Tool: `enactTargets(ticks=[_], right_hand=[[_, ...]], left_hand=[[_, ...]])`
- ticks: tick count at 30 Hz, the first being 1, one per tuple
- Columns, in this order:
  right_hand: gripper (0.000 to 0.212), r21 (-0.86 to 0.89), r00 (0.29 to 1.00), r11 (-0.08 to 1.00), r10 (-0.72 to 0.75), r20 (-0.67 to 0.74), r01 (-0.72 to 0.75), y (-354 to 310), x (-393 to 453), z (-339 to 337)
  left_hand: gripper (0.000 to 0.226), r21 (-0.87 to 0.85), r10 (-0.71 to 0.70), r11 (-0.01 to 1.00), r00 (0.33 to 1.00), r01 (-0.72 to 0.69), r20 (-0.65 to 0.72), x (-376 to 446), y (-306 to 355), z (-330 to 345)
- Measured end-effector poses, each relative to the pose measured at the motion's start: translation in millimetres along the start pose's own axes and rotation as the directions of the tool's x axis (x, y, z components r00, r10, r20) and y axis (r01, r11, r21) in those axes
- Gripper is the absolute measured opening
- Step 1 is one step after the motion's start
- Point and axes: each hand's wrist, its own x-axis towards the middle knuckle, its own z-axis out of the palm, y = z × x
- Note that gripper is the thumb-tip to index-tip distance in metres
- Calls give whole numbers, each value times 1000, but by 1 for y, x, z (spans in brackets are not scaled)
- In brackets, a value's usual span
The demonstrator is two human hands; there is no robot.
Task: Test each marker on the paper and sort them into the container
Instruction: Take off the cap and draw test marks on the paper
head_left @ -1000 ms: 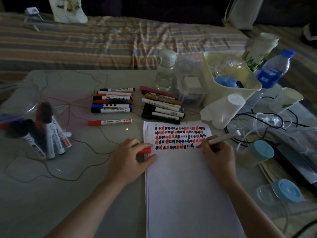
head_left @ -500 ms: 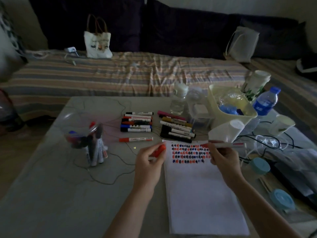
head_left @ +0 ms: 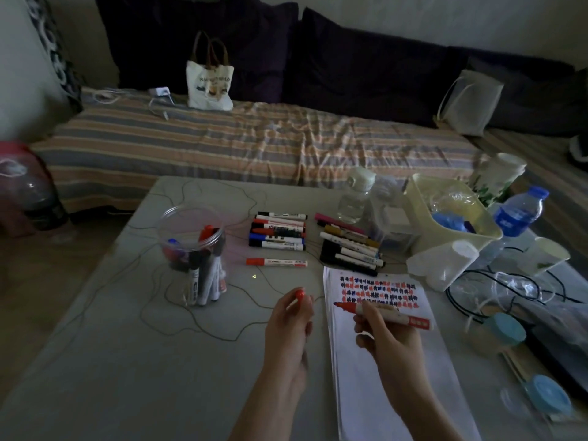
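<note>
From the head camera: the right hand (head_left: 386, 332) grips an uncapped red marker (head_left: 381, 311), tip pointing left, held over the paper (head_left: 391, 354) just below its rows of red and dark test marks. Left of the paper, the left hand (head_left: 291, 316) pinches the red cap (head_left: 299, 294) at its fingertips, raised above the table (head_left: 127, 361). Further left of the paper stands the clear container (head_left: 194, 246), markers upright inside. Behind the paper lie two bunches of untested markers (head_left: 280, 232), and one red marker (head_left: 276, 261) lies alone.
</note>
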Motion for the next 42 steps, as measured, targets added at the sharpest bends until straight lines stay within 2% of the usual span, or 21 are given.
enactTargets(ticks=[3,8,13,20,32,40,42], right_hand=[[10,-8,999,999,-36,-6,36,-2,-2,5],[8,-18,996,996,-91,-2,91,0,-2,5],[11,-40,992,992,-123,1,123,2,2,4],[10,-60,990,989,-136,39,138,2,1,6],[26,-40,996,996,-77,51,79,4,8,8],[16,-61,996,997,-36,84,42,-3,14,5],[20,-31,995,999,-18,99,22,-1,14,4]], left_hand=[[32,-208,-70,976,997,70,8,5,1,-2],[27,-350,-176,918,982,187,65,6,3,-1],[23,-180,-151,969,983,169,109,4,2,4],[32,-39,-122,991,977,131,174,4,-1,7],[43,-26,-34,999,984,39,173,6,-7,14],[41,12,26,1000,979,-29,203,3,-9,15],[41,29,23,999,980,-30,198,3,-9,15]])
